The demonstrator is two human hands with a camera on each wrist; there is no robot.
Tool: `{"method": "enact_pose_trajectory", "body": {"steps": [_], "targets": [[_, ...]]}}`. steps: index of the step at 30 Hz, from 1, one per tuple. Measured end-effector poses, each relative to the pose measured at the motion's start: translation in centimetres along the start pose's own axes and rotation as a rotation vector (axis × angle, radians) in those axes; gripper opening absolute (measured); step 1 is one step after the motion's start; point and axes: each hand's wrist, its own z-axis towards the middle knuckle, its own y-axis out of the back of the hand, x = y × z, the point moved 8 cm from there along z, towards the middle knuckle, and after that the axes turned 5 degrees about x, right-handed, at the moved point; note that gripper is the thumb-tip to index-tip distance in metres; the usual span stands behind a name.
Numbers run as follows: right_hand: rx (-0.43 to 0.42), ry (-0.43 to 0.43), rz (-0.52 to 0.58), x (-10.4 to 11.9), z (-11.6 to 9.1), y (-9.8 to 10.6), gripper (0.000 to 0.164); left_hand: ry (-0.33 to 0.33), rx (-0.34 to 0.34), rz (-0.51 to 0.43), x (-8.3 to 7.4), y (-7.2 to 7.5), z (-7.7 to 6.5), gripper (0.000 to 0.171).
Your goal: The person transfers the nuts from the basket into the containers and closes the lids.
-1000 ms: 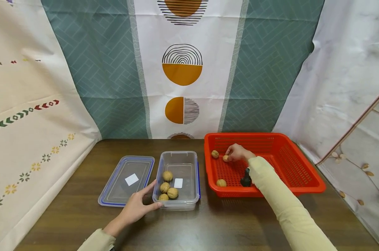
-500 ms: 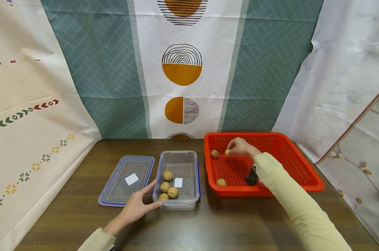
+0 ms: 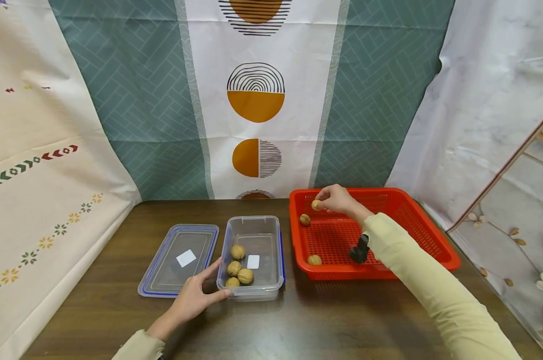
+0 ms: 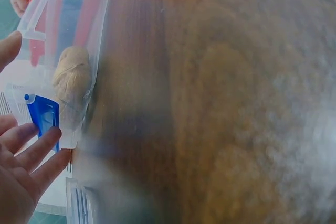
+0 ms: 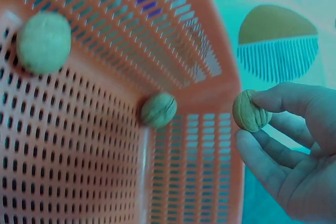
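My right hand [image 3: 339,199] pinches a walnut [image 5: 251,111] between thumb and fingertips, raised over the back left part of a red plastic basket [image 3: 417,240]. Two other walnuts lie in that basket: one [image 3: 305,219] by the back left corner, another [image 3: 314,260] near the front. At the left front corner of a clear plastic container [image 3: 264,242], my left hand [image 3: 194,298] rests with extended fingers along its side and the thumb at the front rim. Its fingers touch a blue latch [image 4: 44,114]. Several walnuts [image 3: 245,276] sit inside the container, toward its left and front.
A clear lid [image 3: 163,272] with a blue seal lies flat on the brown table [image 3: 253,330], left of the container. Patterned cloth [image 3: 258,107] hangs behind the table and along both sides. The basket's walls rise around its two loose walnuts.
The right hand has lifted its walnut from the basket floor, up and slightly left toward the back wall. The left hand and the container hold their place. The head view has shifted slightly.
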Motion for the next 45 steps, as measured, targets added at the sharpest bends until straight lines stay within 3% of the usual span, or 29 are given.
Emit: {"method": "enact_pose_trajectory", "body": {"steps": [11, 22, 33, 39, 45], "targets": [[-0.012, 0.093, 0.088, 3.8, -0.6, -3.1, 0.022, 0.009, 0.001, -0.014, 0.2, 0.0, -0.1, 0.076], [0.073, 0.231, 0.134, 8.1, -2.6, -9.5, 0.018, 0.011, 0.0, -0.02, 0.2, 0.0, 0.0, 0.076], [0.087, 0.272, 0.169, 8.9, -4.2, -13.9, 0.013, 0.0, 0.007, -0.025, 0.0, 0.0, -0.1, 0.076], [0.041, 0.27, 0.111, 8.8, -4.1, -15.0, 0.004, 0.015, -0.004, -0.016, 0.4, -0.1, 0.1, 0.076], [0.07, 0.227, 0.168, 8.6, -4.2, -15.6, 0.008, 0.013, -0.006, -0.029, 0.5, -0.2, 0.1, 0.076]]}}
